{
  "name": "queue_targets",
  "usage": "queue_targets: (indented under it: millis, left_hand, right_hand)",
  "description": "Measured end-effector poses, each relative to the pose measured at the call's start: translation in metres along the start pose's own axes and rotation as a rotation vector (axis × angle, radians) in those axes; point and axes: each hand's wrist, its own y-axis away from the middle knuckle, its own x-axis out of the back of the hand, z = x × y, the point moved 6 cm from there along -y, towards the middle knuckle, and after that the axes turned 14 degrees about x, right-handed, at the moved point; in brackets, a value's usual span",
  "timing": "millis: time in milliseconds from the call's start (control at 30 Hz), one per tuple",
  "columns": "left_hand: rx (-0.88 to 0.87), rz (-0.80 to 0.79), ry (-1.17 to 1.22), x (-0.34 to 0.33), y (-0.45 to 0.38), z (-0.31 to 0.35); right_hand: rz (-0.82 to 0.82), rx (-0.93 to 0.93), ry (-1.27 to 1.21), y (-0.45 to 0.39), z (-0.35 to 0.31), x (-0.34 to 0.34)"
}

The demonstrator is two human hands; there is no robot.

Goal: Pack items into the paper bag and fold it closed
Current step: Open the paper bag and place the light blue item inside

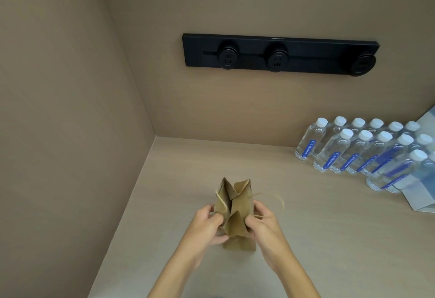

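Observation:
A small brown paper bag [236,213] stands upright on the wooden counter [306,239], its top flaps partly folded inward and its twine handles hanging loose on both sides. My left hand [208,226] grips the bag's left side, thumb on the front edge. My right hand [263,222] pinches the right side at about the same height. The bag's inside is hidden by the flaps.
Several clear water bottles [367,149] with white caps and blue labels stand in rows at the back right. A light blue box [421,194] lies at the right edge. A black socket rail [280,54] is on the back wall. A side wall closes off the left.

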Motion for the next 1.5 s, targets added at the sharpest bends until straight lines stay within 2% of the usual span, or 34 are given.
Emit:
queue_targets:
  millis: [67, 133, 233, 267, 333, 433, 533, 667, 733, 800, 867, 967, 1100, 1167, 1233, 1267, 1333, 1400, 1433, 1500]
  left_hand:
    - [-0.053, 0.198, -0.175, 0.007, 0.001, 0.009]
    - [-0.160, 0.433, -0.333, 0.028, 0.004, 0.023]
    - [-0.272, 0.574, -0.567, 0.052, 0.009, 0.047]
    - [-0.303, 0.577, -0.633, 0.053, 0.011, 0.054]
    - [-0.333, 0.611, -0.755, 0.050, 0.013, 0.064]
    - [-0.251, 0.698, -0.898, 0.039, 0.015, 0.073]
    - [-0.283, 0.765, -0.904, 0.033, 0.021, 0.084]
    - [-0.569, 0.685, -0.669, 0.016, 0.030, 0.085]
    - [-0.660, 0.606, -0.656, 0.005, 0.031, 0.076]
    - [-0.601, 0.559, -0.691, -0.001, 0.025, 0.063]
    - [-0.443, 0.530, -0.745, -0.009, 0.017, 0.051]
    - [-0.275, 0.569, -0.830, -0.021, 0.019, 0.045]
    - [-0.237, 0.621, -0.863, -0.023, 0.029, 0.049]
    - [-0.246, 0.544, -0.883, -0.023, 0.027, 0.047]
    - [-0.223, 0.415, -0.849, -0.023, 0.025, 0.042]
    - [-0.228, 0.368, -0.835, -0.026, 0.025, 0.041]
    - [-0.237, 0.302, -0.834, -0.030, 0.027, 0.037]
    - [-0.250, 0.278, -0.857, -0.032, 0.029, 0.034]
    - [-0.249, 0.274, -0.856, -0.031, 0.030, 0.032]
    - [-0.259, 0.255, -0.852, -0.032, 0.031, 0.031]
  right_hand:
    - [0.028, 0.008, 0.204, 0.001, -0.002, -0.004]
    - [0.070, 0.019, 0.288, 0.001, -0.005, -0.003]
    - [0.155, 0.116, 0.497, 0.008, -0.028, 0.010]
    - [0.126, 0.158, 0.613, 0.012, -0.037, 0.010]
    - [-0.036, 0.226, 0.848, 0.022, -0.049, -0.002]
    - [-0.187, 0.323, 1.273, 0.032, -0.059, -0.015]
    - [-0.344, 0.372, 1.475, 0.034, -0.064, -0.014]
    - [-0.432, 0.280, 1.542, 0.029, -0.069, 0.006]
    - [-0.471, 0.260, 1.543, 0.029, -0.069, 0.014]
    - [-0.420, 0.221, 1.461, 0.030, -0.072, 0.021]
    - [-0.327, 0.206, 1.325, 0.031, -0.077, 0.024]
    - [-0.212, 0.125, 1.188, 0.031, -0.082, 0.027]
    - [-0.049, 0.161, 1.294, 0.033, -0.089, 0.027]
    - [-0.019, 0.155, 1.230, 0.035, -0.090, 0.032]
    - [-0.090, 0.162, 1.173, 0.036, -0.090, 0.040]
    - [-0.182, 0.145, 1.152, 0.036, -0.090, 0.042]
    - [-0.372, 0.045, 1.004, 0.039, -0.089, 0.043]
    - [-0.412, -0.073, 0.884, 0.044, -0.091, 0.047]
    - [-0.379, -0.099, 0.942, 0.044, -0.092, 0.050]
    - [-0.279, -0.107, 1.299, 0.039, -0.097, 0.058]
